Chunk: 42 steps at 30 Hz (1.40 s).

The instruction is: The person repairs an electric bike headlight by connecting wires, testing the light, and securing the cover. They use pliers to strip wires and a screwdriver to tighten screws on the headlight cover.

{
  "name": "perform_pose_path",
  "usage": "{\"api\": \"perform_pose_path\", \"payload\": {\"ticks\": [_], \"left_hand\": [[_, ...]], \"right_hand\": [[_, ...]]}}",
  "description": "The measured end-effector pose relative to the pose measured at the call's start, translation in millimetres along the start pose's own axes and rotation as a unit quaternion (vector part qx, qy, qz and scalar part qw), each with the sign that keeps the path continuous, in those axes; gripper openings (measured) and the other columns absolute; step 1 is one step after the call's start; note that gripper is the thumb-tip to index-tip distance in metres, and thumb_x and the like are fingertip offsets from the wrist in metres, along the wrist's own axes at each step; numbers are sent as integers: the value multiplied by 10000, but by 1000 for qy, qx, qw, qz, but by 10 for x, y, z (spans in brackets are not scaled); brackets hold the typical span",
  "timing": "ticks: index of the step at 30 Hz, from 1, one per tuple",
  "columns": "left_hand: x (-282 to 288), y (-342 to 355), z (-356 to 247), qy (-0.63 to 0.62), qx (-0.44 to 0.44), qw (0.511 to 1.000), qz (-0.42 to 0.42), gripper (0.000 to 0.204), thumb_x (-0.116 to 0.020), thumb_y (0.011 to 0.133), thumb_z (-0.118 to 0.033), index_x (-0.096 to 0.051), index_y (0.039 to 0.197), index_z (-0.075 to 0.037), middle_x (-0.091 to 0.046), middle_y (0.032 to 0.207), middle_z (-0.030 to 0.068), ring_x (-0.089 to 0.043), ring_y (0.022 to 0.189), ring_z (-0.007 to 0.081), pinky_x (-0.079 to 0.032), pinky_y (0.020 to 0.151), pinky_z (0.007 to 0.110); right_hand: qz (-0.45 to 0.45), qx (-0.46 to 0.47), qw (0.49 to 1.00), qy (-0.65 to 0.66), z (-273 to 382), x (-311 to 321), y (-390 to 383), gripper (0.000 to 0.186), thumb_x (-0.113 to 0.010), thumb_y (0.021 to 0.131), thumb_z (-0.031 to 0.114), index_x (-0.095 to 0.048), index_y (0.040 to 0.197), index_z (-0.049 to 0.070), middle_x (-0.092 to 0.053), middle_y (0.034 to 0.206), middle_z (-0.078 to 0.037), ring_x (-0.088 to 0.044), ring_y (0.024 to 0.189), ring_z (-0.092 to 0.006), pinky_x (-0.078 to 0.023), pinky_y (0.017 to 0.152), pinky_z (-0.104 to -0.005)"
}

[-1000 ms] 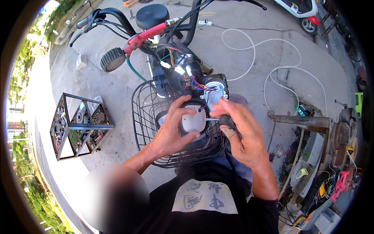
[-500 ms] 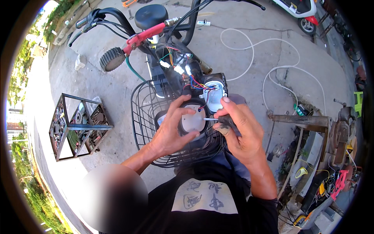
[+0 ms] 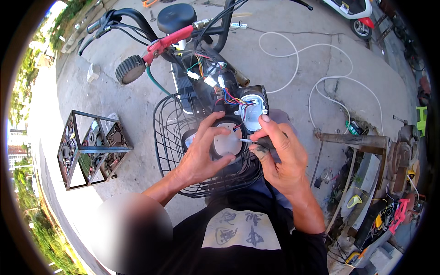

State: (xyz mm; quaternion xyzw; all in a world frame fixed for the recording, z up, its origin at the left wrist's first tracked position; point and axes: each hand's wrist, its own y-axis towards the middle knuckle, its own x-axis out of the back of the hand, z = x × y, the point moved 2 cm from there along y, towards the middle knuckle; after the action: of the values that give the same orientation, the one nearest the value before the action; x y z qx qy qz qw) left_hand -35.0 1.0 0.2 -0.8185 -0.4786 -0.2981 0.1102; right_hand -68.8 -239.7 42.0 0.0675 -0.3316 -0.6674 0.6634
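My left hand (image 3: pixel 200 152) grips a round, black-rimmed unit (image 3: pixel 228 145) with a pale back, which rests over the wire basket (image 3: pixel 167 142). Its thumb is at the near side and its fingers reach over the far edge and the back. In my right hand (image 3: pixel 288 158) is a screwdriver (image 3: pixel 247 140), pinched between thumb and fingers; the dark handle is partly hidden. The metal shaft points left, its tip at the right edge of the pale back. Just beyond lies an opened white-backed housing (image 3: pixel 253 117), with coloured wires (image 3: pixel 232 99) running into it.
An electric bike with handlebars (image 3: pixel 133 18), a black seat (image 3: pixel 177 17) and a red-armed part (image 3: pixel 167 45) stands ahead. Left on the ground is a metal-framed parts bin (image 3: pixel 94 149). A white hose (image 3: pixel 297 68) loops at right, near a workbench (image 3: pixel 353 141) with a vise (image 3: pixel 403 146).
The screwdriver handle has turned slightly in my right hand, whose fingers have shifted a little. My left hand stays around the round unit.
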Motion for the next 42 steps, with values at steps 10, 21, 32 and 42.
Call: {"api": "perform_pose_path", "payload": {"ticks": [10,21,32,42], "left_hand": [[0,-25,6,-10,19,1000,-3,726,-992,805,-97,-610,1423,-116,-404,1767,216,-393,1664,448,-378,1333,546],[-34,-23,-10,-7,16,1000,-4,739,-993,797,-88,-601,1422,-122,-393,1773,216,-400,1657,445,-393,1325,549],[16,-16,-9,-8,29,1000,-1,751,-1004,792,-81,-597,1422,-131,-402,1762,206,-437,1640,435,-443,1295,529],[-150,-53,169,-5,12,1000,-27,681,-874,804,39,-584,1404,-105,-382,1765,208,-483,1579,402,-474,1248,497]], "right_hand": [[33,-12,998,44,40,107,50,647,-790,967,-133,-640,1580,10,-768,1225,-178,-791,1032,-275,-644,845,-357],[-47,5,999,-24,10,2,-97,684,-843,897,-141,-678,1541,21,-731,1092,-152,-732,888,-269,-600,736,-360],[-116,23,989,93,104,100,-112,563,-750,1040,-96,-561,1568,-52,-749,1194,-178,-770,1066,-245,-623,961,-388],[-313,-57,940,123,176,1174,-871,225,-664,1112,-56,-638,1332,-15,-621,1114,-107,-672,922,-180,-587,833,-343]]}}
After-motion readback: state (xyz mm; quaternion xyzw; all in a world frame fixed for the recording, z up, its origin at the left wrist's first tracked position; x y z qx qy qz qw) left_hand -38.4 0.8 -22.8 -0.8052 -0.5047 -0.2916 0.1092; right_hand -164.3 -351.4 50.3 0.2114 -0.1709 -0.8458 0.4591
